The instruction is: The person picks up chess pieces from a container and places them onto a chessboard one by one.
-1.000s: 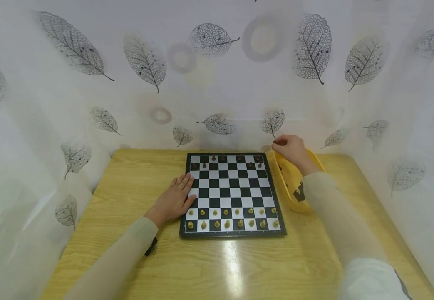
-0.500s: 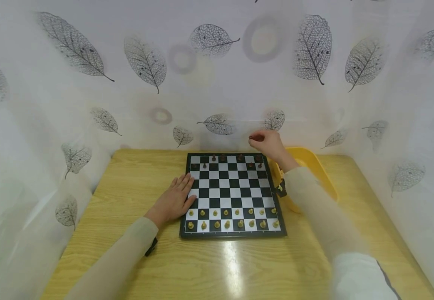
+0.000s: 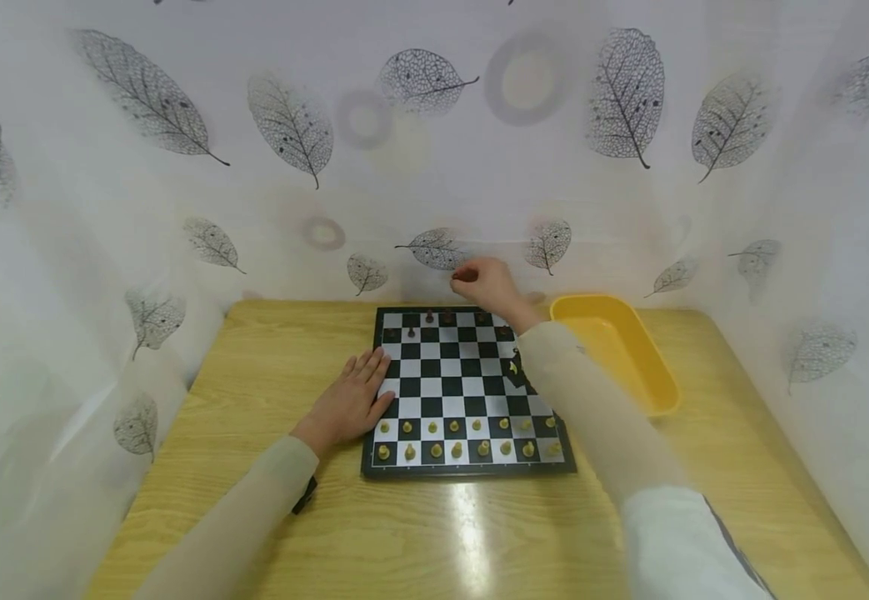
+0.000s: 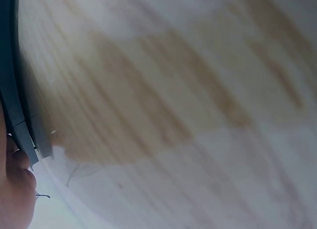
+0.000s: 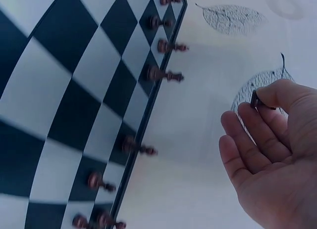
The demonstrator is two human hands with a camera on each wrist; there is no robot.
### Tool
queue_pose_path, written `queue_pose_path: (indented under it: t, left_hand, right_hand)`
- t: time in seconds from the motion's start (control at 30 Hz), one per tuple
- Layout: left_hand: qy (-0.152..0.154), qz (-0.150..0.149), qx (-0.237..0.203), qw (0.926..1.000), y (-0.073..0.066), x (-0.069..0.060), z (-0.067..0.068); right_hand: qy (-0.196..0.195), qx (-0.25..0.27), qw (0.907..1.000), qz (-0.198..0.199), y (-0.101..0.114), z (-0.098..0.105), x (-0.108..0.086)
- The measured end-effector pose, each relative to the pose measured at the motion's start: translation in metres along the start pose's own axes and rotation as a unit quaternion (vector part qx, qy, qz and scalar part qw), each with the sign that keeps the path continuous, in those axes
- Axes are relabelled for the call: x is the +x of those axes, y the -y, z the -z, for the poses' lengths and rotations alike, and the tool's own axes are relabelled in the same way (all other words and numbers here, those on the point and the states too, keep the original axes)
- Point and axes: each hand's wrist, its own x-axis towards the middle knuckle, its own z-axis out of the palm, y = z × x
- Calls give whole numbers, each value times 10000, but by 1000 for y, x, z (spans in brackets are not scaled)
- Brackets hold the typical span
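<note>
Small yellow chessmen (image 3: 483,448) are fully ranked, dark-red chessmen (image 5: 155,73) only partly; one dark piece (image 5: 254,99) is pinched by right fingers (image 5: 263,133), left fingers (image 3: 382,367) outstretched.

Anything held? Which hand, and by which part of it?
Right hand pinches a small dark chess piece between thumb and fingers; which end is gripped can't be told. Left hand holds nothing, resting at the left edge of the board.

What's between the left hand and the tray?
The board, plus the right sleeve cutting across, hiding part of both the board and the tray. The head view shows it.
</note>
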Motion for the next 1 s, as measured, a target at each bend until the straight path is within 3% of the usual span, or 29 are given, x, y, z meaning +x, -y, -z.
queue_pose_path:
  t: [0.2, 0.5, 0.73, 1.0]
  left_hand:
    - [71, 10, 173, 9998, -1, 0, 0]
    - [192, 28, 352, 9992, 2, -1, 1]
    - [221, -108, 390, 9989, 3, -3, 2]
    - [166, -204, 367, 9990, 2, -3, 4]
  right_hand:
    - [267, -211, 9992, 208, 8, -20, 10]
    - [675, -825, 9941, 213, 24, -54, 23]
    - [883, -826, 9923, 250, 31, -71, 31]
    - [1123, -1053, 9863, 598, 32, -88, 41]
